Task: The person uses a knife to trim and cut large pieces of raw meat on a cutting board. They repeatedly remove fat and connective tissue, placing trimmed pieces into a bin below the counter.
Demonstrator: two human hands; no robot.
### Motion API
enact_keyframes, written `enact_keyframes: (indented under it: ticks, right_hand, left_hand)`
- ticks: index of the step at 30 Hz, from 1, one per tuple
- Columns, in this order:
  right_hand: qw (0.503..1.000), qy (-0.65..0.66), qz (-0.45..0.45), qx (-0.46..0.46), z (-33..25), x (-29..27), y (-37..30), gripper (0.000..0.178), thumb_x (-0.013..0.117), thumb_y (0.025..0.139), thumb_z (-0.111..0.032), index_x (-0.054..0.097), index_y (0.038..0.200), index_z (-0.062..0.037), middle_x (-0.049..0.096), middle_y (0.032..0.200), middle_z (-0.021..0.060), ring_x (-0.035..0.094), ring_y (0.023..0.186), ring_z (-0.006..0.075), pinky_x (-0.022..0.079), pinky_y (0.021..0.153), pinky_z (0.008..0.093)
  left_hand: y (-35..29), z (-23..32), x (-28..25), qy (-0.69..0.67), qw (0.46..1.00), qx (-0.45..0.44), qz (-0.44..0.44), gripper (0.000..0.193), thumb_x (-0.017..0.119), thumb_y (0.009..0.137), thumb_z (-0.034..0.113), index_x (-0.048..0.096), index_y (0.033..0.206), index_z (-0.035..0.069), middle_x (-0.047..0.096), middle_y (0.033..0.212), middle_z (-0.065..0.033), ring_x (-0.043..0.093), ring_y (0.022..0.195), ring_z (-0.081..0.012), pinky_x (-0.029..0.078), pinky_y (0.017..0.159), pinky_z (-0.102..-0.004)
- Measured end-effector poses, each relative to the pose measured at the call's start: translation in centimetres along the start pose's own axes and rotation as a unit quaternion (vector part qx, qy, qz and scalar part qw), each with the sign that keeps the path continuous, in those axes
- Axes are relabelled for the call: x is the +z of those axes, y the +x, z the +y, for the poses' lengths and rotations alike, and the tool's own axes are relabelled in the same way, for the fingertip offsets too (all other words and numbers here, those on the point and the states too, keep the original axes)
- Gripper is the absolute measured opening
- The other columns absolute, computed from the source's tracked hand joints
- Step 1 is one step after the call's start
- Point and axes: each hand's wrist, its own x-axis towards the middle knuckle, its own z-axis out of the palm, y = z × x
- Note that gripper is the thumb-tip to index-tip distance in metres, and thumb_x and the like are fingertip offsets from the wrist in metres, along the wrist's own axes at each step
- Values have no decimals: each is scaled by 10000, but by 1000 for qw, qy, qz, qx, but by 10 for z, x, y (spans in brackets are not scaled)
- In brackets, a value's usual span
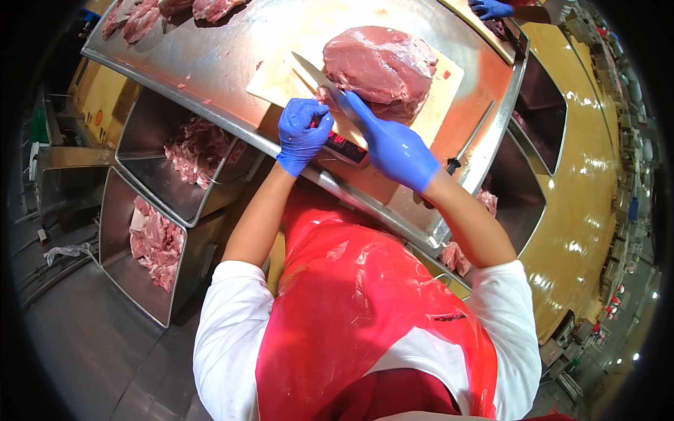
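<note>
A large boneless piece of raw meat (379, 67) lies on a pale cutting board (444, 88) on the steel table. My right hand (400, 151), in a blue glove, is closed around a knife (314, 71), its forefinger stretched along the back of the blade. The blade points to the far left, beside the meat's left edge. My left hand (303, 133), also blue-gloved, is curled closed just left of the knife. A small pink scrap of meat (322, 95) shows at its fingertips. The knife's handle is mostly hidden in my right hand.
A scale display (345, 148) with red digits sits at the board's near edge. A sharpening steel (472, 137) lies to the right. More meat pieces (144, 19) rest far left. Steel bins (116, 242) of trimmings flank the table. Another person's gloved hand (491, 8) is far right.
</note>
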Motion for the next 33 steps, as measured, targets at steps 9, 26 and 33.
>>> enact_keyframes:
  ticks: [9,26,33]
  right_hand:
    - [975,-164,-117,90,13,-49,-148,819,509,866,42,277,1574,-297,615,787,168,617,591,363,504,546,463]
    - [950,255,-31,179,9,-29,-134,699,579,923,-86,320,1565,-188,607,706,138,553,637,121,504,687,328]
    - [905,331,-161,211,-39,-13,-65,703,578,921,-94,303,1566,-134,687,955,144,541,663,95,515,722,312]
  left_hand:
    - [-10,17,-11,3,998,-56,-5,192,725,715,28,649,876,99,661,874,-103,633,826,-300,527,730,-392]
    - [-16,-147,-237,189,870,-453,-48,601,670,903,163,429,1419,-30,565,1331,-207,552,1218,-255,432,1046,-357]
    - [8,-27,-145,-248,852,-454,-76,798,694,938,196,214,1567,91,425,1455,-177,446,1345,-259,396,1102,-361]
